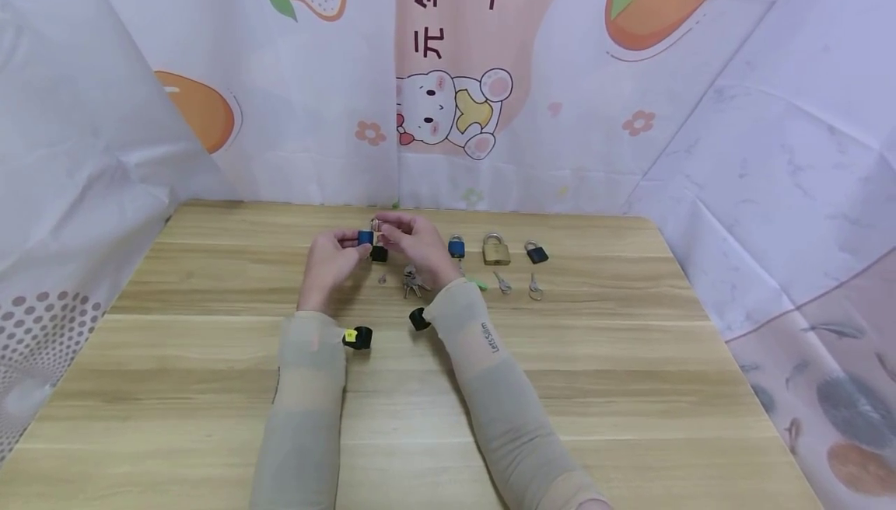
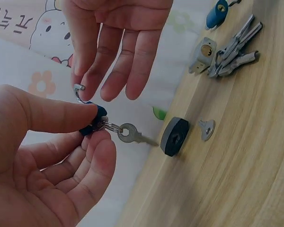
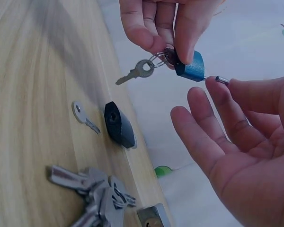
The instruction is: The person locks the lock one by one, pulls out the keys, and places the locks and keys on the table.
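My left hand [image 1: 334, 263] holds a small blue padlock [image 3: 193, 69] by its body, thumb on one side and fingers on the other. Its metal shackle [image 2: 78, 91] stands unlatched, one end out of the body. Thumb and forefinger of my right hand [image 1: 420, 244] pinch that shackle, while its other fingers stay spread. At the bottom of the padlock a key head shows at the keyhole, and from its ring dangles a second key [image 3: 144, 69]. Below stands a black padlock [image 2: 174, 136] on the table, with a loose silver key [image 2: 207, 129] beside it.
Farther right stand another blue padlock [image 1: 456, 247], a large brass padlock [image 1: 496, 252] and a dark padlock [image 1: 537, 253]. Nearer lie a bunch of keys [image 1: 413, 283] and loose keys [image 1: 502, 283]. A printed curtain [image 1: 315, 129] hangs behind the wooden table [image 1: 616, 385].
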A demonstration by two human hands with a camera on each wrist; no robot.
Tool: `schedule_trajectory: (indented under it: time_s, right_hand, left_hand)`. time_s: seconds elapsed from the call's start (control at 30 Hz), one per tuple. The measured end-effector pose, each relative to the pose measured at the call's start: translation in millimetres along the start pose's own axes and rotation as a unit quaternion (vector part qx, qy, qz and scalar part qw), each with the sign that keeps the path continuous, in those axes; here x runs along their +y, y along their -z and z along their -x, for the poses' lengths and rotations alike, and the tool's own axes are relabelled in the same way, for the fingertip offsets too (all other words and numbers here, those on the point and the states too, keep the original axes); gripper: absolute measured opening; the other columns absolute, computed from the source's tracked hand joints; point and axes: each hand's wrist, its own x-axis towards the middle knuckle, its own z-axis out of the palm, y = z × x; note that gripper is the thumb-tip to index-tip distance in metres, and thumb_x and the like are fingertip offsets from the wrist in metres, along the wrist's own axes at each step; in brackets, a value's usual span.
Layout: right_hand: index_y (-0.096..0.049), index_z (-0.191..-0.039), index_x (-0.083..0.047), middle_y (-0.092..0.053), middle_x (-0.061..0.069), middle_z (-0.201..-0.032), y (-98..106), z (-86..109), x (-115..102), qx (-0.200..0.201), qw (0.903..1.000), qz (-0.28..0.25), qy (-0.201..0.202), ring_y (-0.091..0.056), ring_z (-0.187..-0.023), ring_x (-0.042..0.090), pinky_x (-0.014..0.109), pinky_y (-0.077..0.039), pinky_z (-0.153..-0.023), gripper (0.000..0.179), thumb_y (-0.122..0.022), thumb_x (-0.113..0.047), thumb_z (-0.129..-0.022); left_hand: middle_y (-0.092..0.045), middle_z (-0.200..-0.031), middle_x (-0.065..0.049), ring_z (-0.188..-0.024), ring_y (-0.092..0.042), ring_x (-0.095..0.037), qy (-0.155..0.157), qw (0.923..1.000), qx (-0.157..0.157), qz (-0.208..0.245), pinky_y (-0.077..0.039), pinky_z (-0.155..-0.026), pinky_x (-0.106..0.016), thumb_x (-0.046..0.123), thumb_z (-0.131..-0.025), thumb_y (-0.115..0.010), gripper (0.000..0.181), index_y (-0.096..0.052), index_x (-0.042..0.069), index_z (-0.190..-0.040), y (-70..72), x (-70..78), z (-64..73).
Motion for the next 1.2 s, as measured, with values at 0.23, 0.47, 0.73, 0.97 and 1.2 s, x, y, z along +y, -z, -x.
schedule_trajectory:
  time_s: [0.23,0.47,0.73,0.97,1.2]
  right_hand:
    - [-0.068,-0.128,-0.003,-0.067,0.006,-0.123,1.8,0.4,0.7,0.029,0.9987,0.025,0.032,-0.065,-0.108,0.024,0.036,-0.056,-0.093,0.030,-0.066,-0.013,-0.100]
    - [-0.072,-0.122,-0.010,-0.066,0.006,-0.120,4.1,-1.9,3.5,0.063,0.9953,0.033,0.066,-0.063,-0.099,0.021,0.053,-0.053,-0.096,0.024,-0.067,-0.016,-0.099]
    - [-0.076,-0.117,-0.009,-0.069,0.004,-0.111,4.9,-0.2,-2.4,0.070,0.9922,0.067,0.078,-0.066,-0.097,0.019,0.050,-0.054,-0.095,0.022,-0.068,-0.019,-0.099]
    - [-0.075,-0.116,-0.002,-0.073,0.007,-0.100,8.2,-0.3,-7.1,0.088,0.9781,0.154,0.109,-0.070,-0.087,0.024,0.044,-0.060,-0.083,0.024,-0.069,-0.018,-0.099]
    - [-0.076,-0.113,-0.004,-0.072,0.006,-0.096,7.2,3.1,-11.2,0.075,0.9746,0.184,0.103,-0.068,-0.084,0.018,0.028,-0.059,-0.070,0.022,-0.069,-0.019,-0.099]
  left_hand:
    - [-0.070,-0.113,-0.018,-0.101,-0.066,-0.027,-0.042,0.9990,-0.013,0.012,-0.054,-0.087,-0.035,0.011,-0.093,-0.070,0.035,-0.065,-0.005,-0.125,-8.7,4.0,-0.4]
    - [-0.070,-0.111,-0.017,-0.098,-0.067,-0.025,-0.065,0.9971,-0.033,0.020,-0.055,-0.086,-0.032,0.011,-0.094,-0.071,0.035,-0.065,-0.005,-0.124,-12.7,6.3,0.3]
    - [-0.071,-0.114,-0.019,-0.100,-0.068,-0.028,-0.085,0.9955,-0.040,0.012,-0.057,-0.086,-0.034,0.012,-0.097,-0.070,0.036,-0.064,-0.004,-0.129,-11.0,8.0,0.9]
    - [-0.071,-0.111,-0.017,-0.098,-0.066,-0.025,-0.104,0.9940,-0.021,0.026,-0.054,-0.083,-0.028,0.014,-0.097,-0.070,0.035,-0.067,-0.003,-0.127,-9.3,11.2,2.9]
    - [-0.071,-0.106,-0.019,-0.093,-0.066,-0.024,-0.119,0.9921,-0.019,0.033,-0.053,-0.074,-0.018,0.008,-0.096,-0.070,0.030,-0.068,-0.006,-0.123,-9.0,10.0,4.3]
